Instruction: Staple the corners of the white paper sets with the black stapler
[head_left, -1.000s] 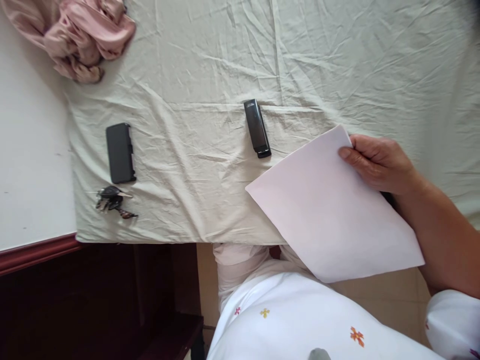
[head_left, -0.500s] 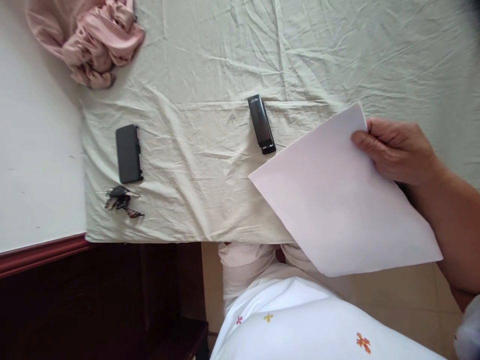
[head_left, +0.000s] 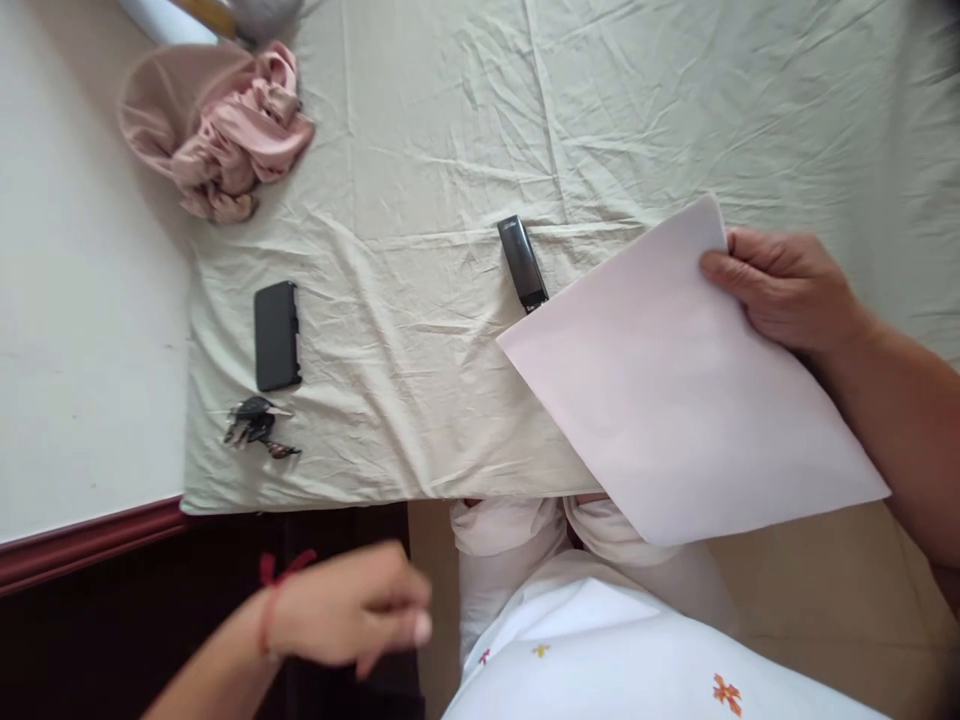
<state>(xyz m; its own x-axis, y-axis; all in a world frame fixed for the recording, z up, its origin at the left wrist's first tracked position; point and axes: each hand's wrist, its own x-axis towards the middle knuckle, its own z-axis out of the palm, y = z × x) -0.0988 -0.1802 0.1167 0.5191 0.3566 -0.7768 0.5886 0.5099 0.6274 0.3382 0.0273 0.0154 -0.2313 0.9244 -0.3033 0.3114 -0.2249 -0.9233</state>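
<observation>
Here the right hand point(head_left: 787, 290) pinches the upper right corner of a sheet of paper point(head_left: 690, 400), thumb on top, holding it tilted over the worktop point(head_left: 420, 130) edge at centre right, likely to keep it flat. The left hand point(head_left: 352, 605), lower left, hangs loosely curled and blurred, holding nothing visible. A stapler point(head_left: 523, 263) pokes out behind the paper; a phone point(head_left: 277, 335), keys point(head_left: 259, 428) and pink cloth point(head_left: 225, 130) lie left.

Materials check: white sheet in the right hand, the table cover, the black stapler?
Sheet: looks like plain matte paper, thin and flat, keeps its shape when gripped at one corner by the right hand.
Table cover: pale woven cloth, matte, creased all over.
Stapler: black, slightly glossy, probably plastic over metal; too small to be sure.
</observation>
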